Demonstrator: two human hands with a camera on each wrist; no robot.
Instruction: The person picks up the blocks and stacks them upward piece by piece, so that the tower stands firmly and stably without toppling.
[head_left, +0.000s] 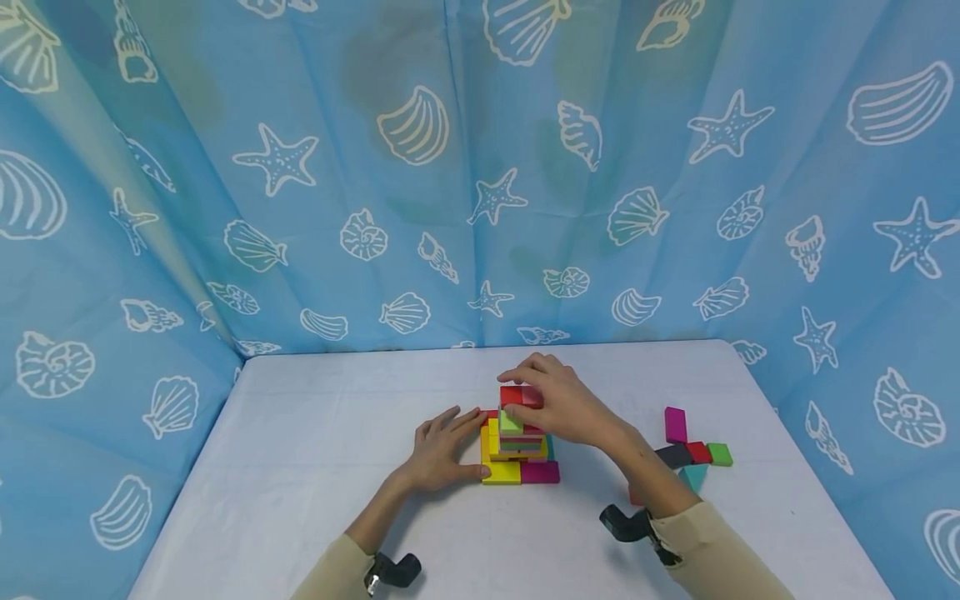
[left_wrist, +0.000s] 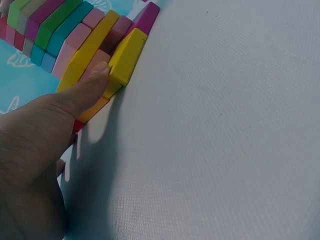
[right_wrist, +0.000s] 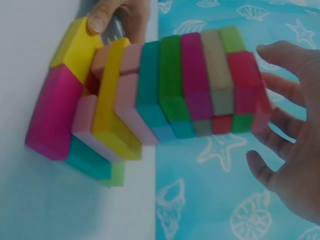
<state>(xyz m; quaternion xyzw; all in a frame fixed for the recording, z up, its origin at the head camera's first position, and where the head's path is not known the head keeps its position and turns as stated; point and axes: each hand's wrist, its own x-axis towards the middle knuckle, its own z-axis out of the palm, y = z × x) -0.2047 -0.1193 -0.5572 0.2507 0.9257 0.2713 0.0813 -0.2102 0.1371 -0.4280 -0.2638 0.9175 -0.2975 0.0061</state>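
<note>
A stacked tower of colored wooden blocks [head_left: 501, 446] stands on the table, wide at the bottom and narrow above. At its lower left, my left hand [head_left: 442, 454] lies with fingers stretched out. Its thumb touches the yellow block [left_wrist: 125, 57] at the front of the base. My right hand [head_left: 558, 400] is around the tower's top, fingers spread and loosely bent. The red block [right_wrist: 244, 75] and the light green block [right_wrist: 232, 39] at the top are close to its thumb and fingers. Some fingertips are hidden behind the top blocks.
Several loose blocks lie right of the tower, among them a magenta block [head_left: 675, 425], a black block [head_left: 673, 455], a green block [head_left: 720, 454] and a teal triangle [head_left: 693, 477]. The right forearm partly covers an orange-red block [head_left: 635, 497]. Behind the white table [head_left: 315, 467] hangs a blue shell-patterned curtain [head_left: 322, 250].
</note>
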